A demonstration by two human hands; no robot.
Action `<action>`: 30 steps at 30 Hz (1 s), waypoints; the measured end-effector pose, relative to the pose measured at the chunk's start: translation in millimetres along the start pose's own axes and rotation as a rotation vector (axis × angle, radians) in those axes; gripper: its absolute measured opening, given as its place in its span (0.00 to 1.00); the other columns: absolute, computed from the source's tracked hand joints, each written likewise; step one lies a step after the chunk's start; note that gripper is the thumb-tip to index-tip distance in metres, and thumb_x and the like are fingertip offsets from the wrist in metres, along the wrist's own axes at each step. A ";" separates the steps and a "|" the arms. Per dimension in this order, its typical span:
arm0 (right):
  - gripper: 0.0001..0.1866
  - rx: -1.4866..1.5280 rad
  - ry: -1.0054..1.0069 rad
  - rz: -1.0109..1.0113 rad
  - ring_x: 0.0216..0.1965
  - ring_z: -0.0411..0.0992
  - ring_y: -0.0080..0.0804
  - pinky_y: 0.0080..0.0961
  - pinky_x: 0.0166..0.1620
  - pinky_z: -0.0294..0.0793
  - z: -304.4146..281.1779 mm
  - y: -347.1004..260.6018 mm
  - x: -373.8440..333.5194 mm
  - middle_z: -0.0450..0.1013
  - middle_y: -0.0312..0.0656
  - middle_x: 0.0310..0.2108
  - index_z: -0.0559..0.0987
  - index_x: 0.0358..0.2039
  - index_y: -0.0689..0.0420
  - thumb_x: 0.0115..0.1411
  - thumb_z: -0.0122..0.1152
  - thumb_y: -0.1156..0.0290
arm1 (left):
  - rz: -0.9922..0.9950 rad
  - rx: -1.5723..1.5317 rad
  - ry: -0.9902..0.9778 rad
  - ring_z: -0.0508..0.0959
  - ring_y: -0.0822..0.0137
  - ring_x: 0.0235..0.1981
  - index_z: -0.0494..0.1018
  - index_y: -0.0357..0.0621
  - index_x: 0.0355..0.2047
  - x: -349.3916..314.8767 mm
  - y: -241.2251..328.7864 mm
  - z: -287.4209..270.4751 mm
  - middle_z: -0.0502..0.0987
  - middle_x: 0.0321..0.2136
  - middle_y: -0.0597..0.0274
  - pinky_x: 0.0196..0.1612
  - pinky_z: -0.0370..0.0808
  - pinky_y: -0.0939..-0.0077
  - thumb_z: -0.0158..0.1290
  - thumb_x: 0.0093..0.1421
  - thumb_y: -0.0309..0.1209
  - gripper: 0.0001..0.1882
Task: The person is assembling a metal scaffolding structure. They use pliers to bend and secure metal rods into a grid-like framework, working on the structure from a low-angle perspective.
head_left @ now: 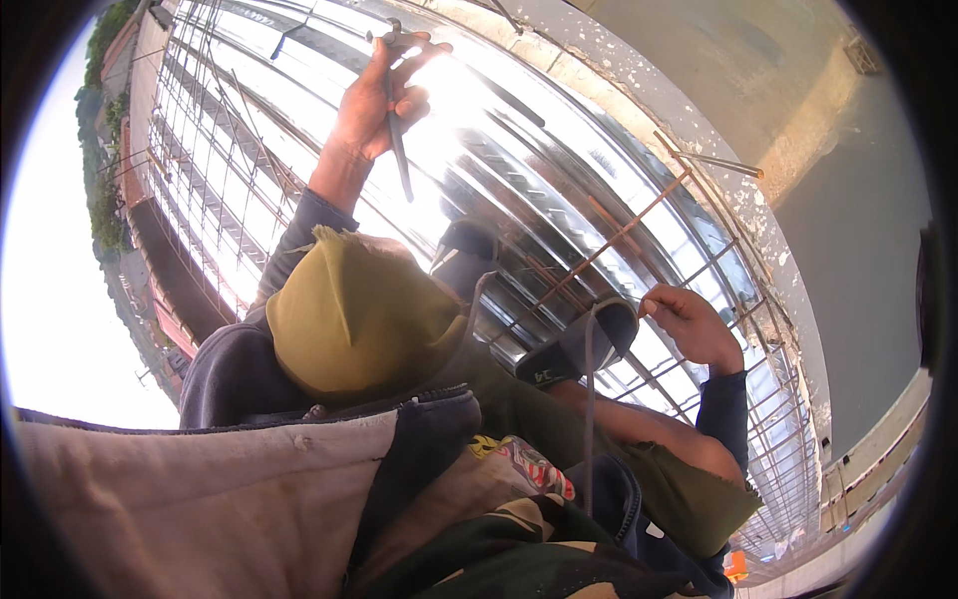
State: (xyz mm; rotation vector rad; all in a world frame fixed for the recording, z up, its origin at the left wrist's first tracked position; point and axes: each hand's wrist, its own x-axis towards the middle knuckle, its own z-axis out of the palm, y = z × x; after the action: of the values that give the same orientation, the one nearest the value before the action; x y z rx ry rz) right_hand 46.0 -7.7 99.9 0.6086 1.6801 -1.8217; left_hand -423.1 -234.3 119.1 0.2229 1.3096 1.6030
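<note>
My left hand (377, 105) is raised toward the far left over the shiny metal sheeting. It grips a dark metal hand tool (399, 160) with a small curved head and a long tapering shank; some fingers stretch out past it, and glare washes over them. At the right, my right hand (689, 321) is bent at the wrist with thumb and forefinger pinched together. A thin wire seems to be between those fingertips, too fine to see well. Just below the pinch lie my sandalled foot (589, 339) and a rusty reinforcing bar (619, 238).
A grid of steel bars (215, 160) lies over reflective metal sheeting (499, 100). A paint-spattered concrete edge (699, 120) curves along the right, with brown ground (848, 250) beyond it. My olive-trousered knees (359, 319) are bent up close. A loose cord (589, 419) hangs from my clothing.
</note>
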 end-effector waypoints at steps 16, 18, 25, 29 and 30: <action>0.14 0.036 -0.130 -0.377 0.29 0.58 0.17 0.21 0.34 0.61 22.5 -96.2 147.2 0.64 0.29 0.27 0.80 0.43 0.60 0.81 0.54 0.63 | 0.033 0.373 0.473 0.81 0.73 0.32 0.69 0.35 0.71 -105.4 16.8 34.6 0.79 0.61 0.45 0.40 0.81 0.76 0.56 0.77 0.47 0.33; 0.14 -0.042 -0.168 -0.381 0.29 0.60 0.19 0.23 0.35 0.63 27.9 -97.5 155.5 0.64 0.31 0.27 0.80 0.43 0.60 0.80 0.55 0.62 | 0.080 0.285 0.614 0.79 0.72 0.31 0.73 0.35 0.66 -106.6 27.1 43.1 0.82 0.53 0.48 0.40 0.80 0.73 0.58 0.76 0.43 0.27; 0.17 -0.333 0.020 -0.535 0.50 0.80 0.39 0.41 0.55 0.78 28.4 -93.5 165.7 0.81 0.49 0.50 0.80 0.59 0.59 0.78 0.54 0.65 | 0.119 0.364 0.658 0.79 0.72 0.32 0.77 0.29 0.57 -116.0 55.1 39.6 0.83 0.34 0.61 0.46 0.80 0.69 0.54 0.79 0.41 0.23; 0.34 -0.478 0.268 -0.854 0.73 0.64 0.58 0.52 0.71 0.68 11.5 -157.5 160.0 0.66 0.62 0.71 0.63 0.76 0.62 0.75 0.58 0.63 | 0.095 0.606 0.568 0.80 0.72 0.33 0.80 0.35 0.55 -101.1 65.9 50.9 0.82 0.34 0.64 0.46 0.81 0.71 0.53 0.79 0.43 0.21; 0.35 -0.398 0.257 -0.931 0.72 0.66 0.61 0.53 0.72 0.67 18.4 -179.1 157.4 0.66 0.66 0.70 0.63 0.76 0.64 0.75 0.60 0.60 | 0.127 0.647 0.513 0.80 0.72 0.33 0.81 0.37 0.55 -98.0 65.1 48.0 0.82 0.34 0.65 0.45 0.81 0.72 0.53 0.79 0.43 0.21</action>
State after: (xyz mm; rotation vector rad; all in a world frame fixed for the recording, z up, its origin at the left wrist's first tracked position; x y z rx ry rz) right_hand -190.0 -36.5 125.5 -0.1784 2.7035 -1.9068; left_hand -381.8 -273.3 232.8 0.3019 2.2388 1.3320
